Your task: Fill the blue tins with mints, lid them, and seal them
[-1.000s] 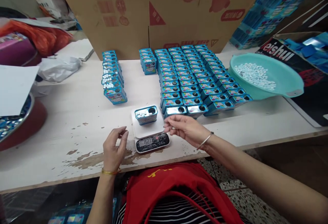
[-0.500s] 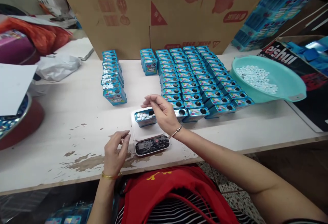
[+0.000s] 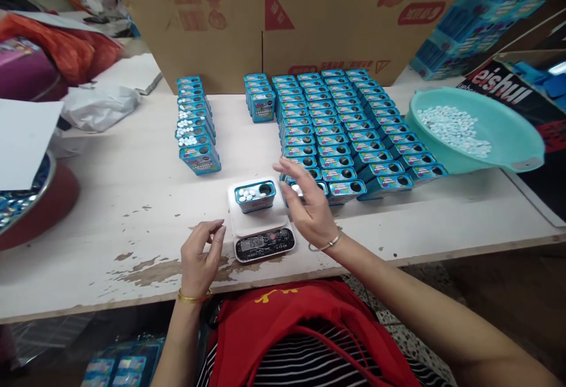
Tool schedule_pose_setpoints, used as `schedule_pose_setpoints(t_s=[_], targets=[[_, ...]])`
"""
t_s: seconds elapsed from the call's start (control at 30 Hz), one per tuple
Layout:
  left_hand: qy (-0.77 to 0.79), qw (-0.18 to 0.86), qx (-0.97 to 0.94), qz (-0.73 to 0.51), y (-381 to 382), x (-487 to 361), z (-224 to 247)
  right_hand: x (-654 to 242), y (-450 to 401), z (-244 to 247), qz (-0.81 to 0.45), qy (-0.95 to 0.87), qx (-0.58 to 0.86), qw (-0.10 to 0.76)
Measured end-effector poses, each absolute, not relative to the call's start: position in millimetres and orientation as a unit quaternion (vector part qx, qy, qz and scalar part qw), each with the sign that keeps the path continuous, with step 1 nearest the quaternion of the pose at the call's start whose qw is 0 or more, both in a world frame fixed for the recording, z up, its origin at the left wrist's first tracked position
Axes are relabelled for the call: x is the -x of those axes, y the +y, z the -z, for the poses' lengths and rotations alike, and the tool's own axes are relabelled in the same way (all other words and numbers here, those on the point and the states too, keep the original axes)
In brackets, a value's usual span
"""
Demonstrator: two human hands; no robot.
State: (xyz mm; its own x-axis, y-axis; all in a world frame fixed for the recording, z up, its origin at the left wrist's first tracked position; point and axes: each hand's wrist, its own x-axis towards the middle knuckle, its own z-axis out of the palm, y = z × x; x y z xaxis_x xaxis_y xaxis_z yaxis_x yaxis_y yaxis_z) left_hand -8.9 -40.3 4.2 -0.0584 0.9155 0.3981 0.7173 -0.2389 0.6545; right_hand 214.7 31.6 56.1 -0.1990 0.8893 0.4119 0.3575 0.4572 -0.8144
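A blue tin (image 3: 255,203) stands upright on a small white kitchen scale (image 3: 260,222), with white round candies on its top beside a dark round opening. The scale's display (image 3: 253,243) shows digits that are hard to read. Just right of the tin, my right hand (image 3: 312,213) hovers with thumb and fingers apart, holding nothing that I can see. It partly covers the nearest tins of the grouped rows. My left hand (image 3: 200,260) rests left of the scale near the table's front edge, fingers curved, a gap between thumb and forefinger, nothing visible in it.
Rows of blue tins (image 3: 336,160) fill the right middle of the table. Another column of tins (image 3: 198,154), several topped with candies, stands left. A turquoise basin (image 3: 517,139) holds loose candies. Behind stands a large cardboard box (image 3: 239,62); a red bowl (image 3: 62,201) sits at far left.
My right hand has moved right and away from above the tin on the scale, its fingers now spread wider. The scale's digits differ. My left hand has hardly moved.
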Motion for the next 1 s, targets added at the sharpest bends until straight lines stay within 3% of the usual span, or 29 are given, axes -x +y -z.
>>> schedule_pose_setpoints(t_s=[0.3, 0.5, 0.7, 1.0], targets=[[0.589, 0.05, -0.696, -0.407, -30, 2, -20, -286, -26, 16, -0.176, -0.677, 0.557, 0.448], [0.55, -0.041, -0.769, -0.323, -15, -4, -33, -305, -47, 55, -0.145, -0.681, 0.585, 0.417], [0.537, -0.082, -0.804, -0.241, -3, -16, -38, -301, -51, 71, -0.145, -0.697, 0.577, 0.401], [0.496, -0.075, -0.834, -0.227, 18, -44, -45, -301, -50, 73, -0.13, -0.71, 0.575, 0.385]])
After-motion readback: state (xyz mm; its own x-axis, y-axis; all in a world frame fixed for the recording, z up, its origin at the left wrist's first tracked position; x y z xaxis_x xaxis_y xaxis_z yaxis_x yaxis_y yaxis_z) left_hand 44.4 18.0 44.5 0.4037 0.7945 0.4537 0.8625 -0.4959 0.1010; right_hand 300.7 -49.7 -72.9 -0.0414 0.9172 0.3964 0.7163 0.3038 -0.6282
